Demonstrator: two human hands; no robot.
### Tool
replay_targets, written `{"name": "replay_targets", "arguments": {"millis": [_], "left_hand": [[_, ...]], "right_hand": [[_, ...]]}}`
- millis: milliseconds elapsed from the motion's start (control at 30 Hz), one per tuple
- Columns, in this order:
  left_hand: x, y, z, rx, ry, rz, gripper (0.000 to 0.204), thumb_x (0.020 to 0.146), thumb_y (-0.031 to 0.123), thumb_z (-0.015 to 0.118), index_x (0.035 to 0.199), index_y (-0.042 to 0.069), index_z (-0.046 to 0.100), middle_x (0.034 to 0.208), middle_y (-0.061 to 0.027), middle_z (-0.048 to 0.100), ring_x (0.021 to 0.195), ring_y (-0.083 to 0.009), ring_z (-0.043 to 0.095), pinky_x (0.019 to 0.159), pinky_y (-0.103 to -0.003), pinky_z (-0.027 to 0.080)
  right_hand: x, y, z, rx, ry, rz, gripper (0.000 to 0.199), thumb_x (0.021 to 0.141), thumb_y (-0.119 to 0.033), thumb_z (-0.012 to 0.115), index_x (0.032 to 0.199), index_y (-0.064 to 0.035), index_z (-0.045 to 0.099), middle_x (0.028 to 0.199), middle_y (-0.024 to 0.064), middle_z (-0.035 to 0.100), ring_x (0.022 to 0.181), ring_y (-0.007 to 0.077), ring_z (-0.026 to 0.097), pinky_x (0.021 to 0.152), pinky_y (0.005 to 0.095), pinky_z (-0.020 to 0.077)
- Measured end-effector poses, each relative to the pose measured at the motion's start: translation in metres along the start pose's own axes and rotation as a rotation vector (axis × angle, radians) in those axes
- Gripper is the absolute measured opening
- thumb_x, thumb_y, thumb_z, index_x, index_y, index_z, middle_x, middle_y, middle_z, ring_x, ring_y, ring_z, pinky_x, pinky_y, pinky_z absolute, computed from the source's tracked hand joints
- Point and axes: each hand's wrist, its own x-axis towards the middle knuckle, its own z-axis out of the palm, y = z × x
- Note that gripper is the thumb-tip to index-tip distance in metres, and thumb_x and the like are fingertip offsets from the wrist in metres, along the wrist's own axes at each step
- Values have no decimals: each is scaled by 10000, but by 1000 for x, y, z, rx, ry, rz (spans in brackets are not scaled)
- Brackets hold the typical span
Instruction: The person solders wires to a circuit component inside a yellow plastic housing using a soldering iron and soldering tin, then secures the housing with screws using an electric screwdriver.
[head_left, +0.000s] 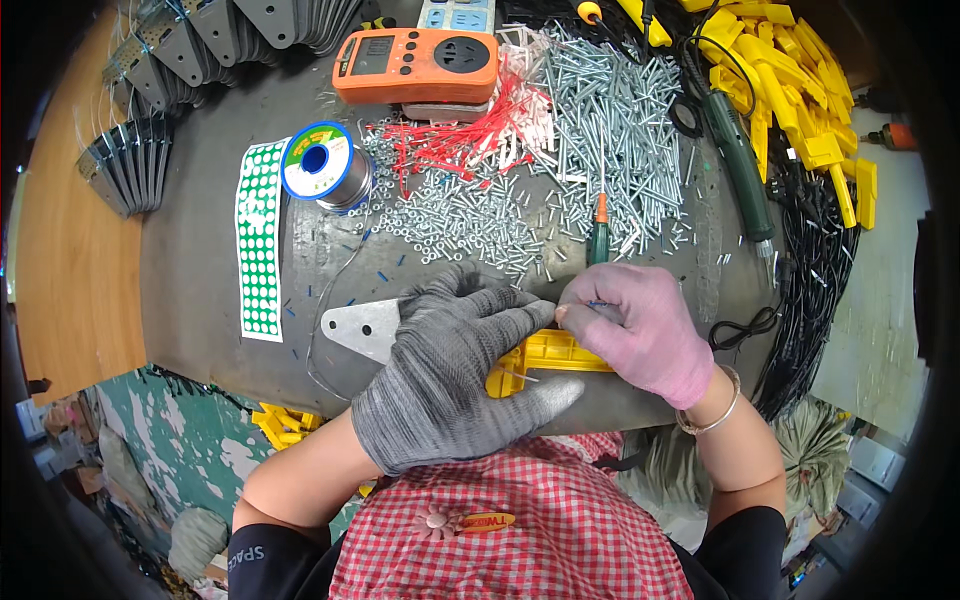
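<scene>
My left hand (455,365), in a grey glove, is closed over a yellow plastic housing (560,350), its thumb along the near side and its fingers along the far side. A grey metal plate with two holes (362,330) sticks out to the left from beneath this hand. My right hand (640,325), in a pink glove, pinches at the housing's far edge beside my left fingertips. What it pinches is too small to make out. Just beyond the right hand lies a screwdriver with a green and orange handle (599,240).
Long screws (620,130), small nuts and screws (460,215) and red wires (450,145) lie beyond my hands. Left are a solder spool (325,165) and green sticker sheet (262,240). An orange meter (415,65), electric screwdriver (738,160), yellow housings (790,70) and metal plates (130,165) surround them.
</scene>
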Motion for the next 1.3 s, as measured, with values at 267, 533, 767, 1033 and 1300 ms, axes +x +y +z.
{"name": "replay_targets", "arguments": {"millis": [267, 533, 767, 1033, 1300], "left_hand": [[1, -15, 17, 237, 121, 7, 240, 722, 165, 780, 935, 118, 680, 899, -58, 658, 911, -315, 619, 815, -453, 479], [5, -11, 11, -210, 54, -203, 127, 825, 128, 725, 913, 65, 660, 846, -104, 669, 825, -320, 624, 802, -437, 493], [1, -13, 14, -297, 52, -365, 144, 840, 146, 750, 920, 42, 693, 837, -110, 677, 792, -294, 630, 746, -394, 517], [3, -9, 13, -296, 107, -343, 155, 814, 146, 770, 930, 60, 711, 796, -87, 671, 792, -258, 631, 734, -376, 514], [-2, -7, 27, 524, 287, 188, 172, 755, 131, 801, 897, 91, 714, 820, -48, 668, 853, -280, 635, 779, -409, 498]], "right_hand": [[-3, -9, -3, 66, -50, 55, 149, 880, -153, 660, 952, -25, 689, 753, 145, 641, 649, 278, 640, 614, 364, 498], [-13, -1, 5, 64, 115, -48, 148, 894, -107, 657, 1013, -20, 666, 820, 133, 662, 659, 261, 661, 621, 356, 523], [-9, -8, 10, 87, 132, -8, 82, 824, -52, 701, 906, -42, 706, 792, 105, 666, 623, 209, 650, 592, 315, 516], [-9, -9, 14, 82, 133, -31, 82, 803, -50, 713, 884, -44, 703, 798, 93, 674, 614, 211, 652, 576, 308, 519], [-15, 2, 21, -740, 245, -501, 346, 714, -181, 681, 1040, -66, 678, 705, 8, 443, 607, 166, 528, 478, 322, 458]]}}
